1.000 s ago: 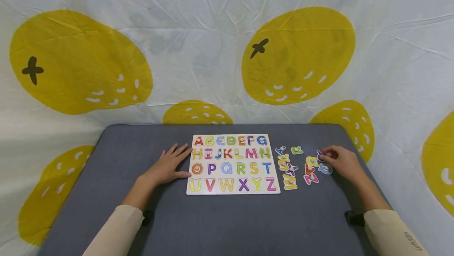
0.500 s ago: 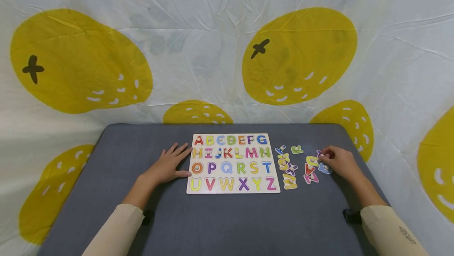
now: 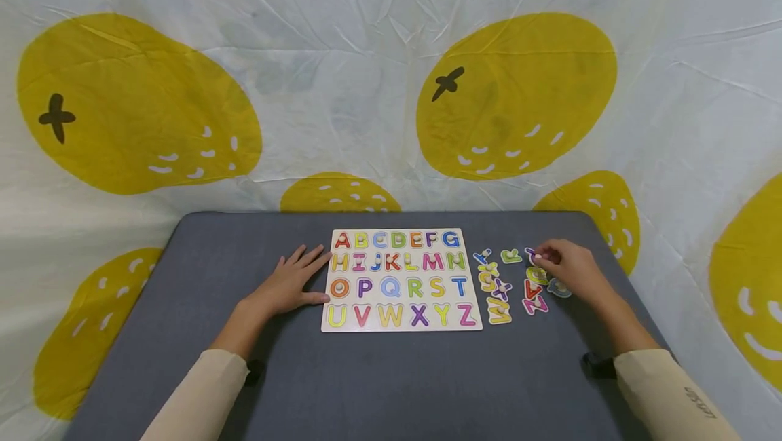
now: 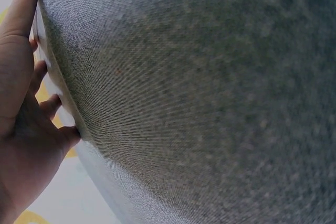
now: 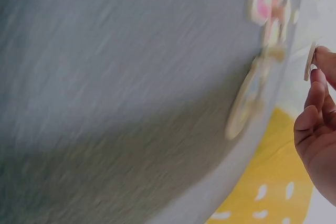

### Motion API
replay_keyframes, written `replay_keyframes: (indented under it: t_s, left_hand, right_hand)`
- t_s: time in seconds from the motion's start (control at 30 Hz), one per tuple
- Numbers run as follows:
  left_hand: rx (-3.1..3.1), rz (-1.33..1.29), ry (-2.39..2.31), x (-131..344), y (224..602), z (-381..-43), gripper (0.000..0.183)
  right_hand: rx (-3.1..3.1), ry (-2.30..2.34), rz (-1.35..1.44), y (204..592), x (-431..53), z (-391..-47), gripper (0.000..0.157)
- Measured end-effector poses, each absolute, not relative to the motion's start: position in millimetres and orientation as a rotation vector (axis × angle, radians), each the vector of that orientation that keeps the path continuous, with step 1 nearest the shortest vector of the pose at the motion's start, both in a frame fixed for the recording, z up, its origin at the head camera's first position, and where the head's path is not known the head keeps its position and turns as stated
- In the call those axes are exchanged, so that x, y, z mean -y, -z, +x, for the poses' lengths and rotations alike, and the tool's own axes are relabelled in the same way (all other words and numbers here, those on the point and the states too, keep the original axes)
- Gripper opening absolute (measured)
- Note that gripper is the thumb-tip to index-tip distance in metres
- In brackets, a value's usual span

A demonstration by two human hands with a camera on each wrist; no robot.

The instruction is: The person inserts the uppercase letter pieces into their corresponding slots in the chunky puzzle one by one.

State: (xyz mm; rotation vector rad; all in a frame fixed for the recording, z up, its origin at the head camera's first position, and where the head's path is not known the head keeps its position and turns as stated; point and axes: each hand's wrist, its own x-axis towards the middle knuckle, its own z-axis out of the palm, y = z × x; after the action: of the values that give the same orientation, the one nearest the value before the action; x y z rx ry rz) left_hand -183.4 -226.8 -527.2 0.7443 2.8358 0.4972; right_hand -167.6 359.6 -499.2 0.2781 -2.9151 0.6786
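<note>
My left hand (image 3: pixel 290 283) lies with spread, straight fingers at the left edge of a white alphabet puzzle board (image 3: pixel 400 319). Between thumb and fingertips, my right hand (image 3: pixel 573 266) pinches a small purple-edged letter piece (image 3: pixel 530 253); the fingers partly cover it. In the right wrist view the piece (image 5: pixel 311 62) appears edge-on, lifted off the table. Below that hand are loose letters: a yellow U (image 3: pixel 538 275), a red V (image 3: pixel 533 290), a pink Z (image 3: pixel 535 305) and a blue Q (image 3: pixel 559 288). Knobbed letters fill the board's upper rows, with the orange O (image 3: pixel 339 288) below them.
Nearer the board lie a blue T (image 3: pixel 482 256), a green R (image 3: pixel 511 256), a purple X (image 3: pixel 502 289) and a yellow W (image 3: pixel 499 311), beside other yellow pieces. The dark grey table (image 3: pixel 391 387) ends at a patterned curtain (image 3: pixel 342 108).
My right hand has raised the purple piece from beside the blue Q and carried it left toward the green R, uncovering more of the Q. The left hand stays still.
</note>
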Motion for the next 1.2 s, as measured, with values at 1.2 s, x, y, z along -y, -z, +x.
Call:
replay_keyframes:
  t_s: [1.2]
  left_hand:
    - [-2.838, 0.737, -0.498, 226, 525, -182, 0.095]
  right_hand:
    - [2.911, -0.906, 0.949, 492, -151, -198, 0.011]
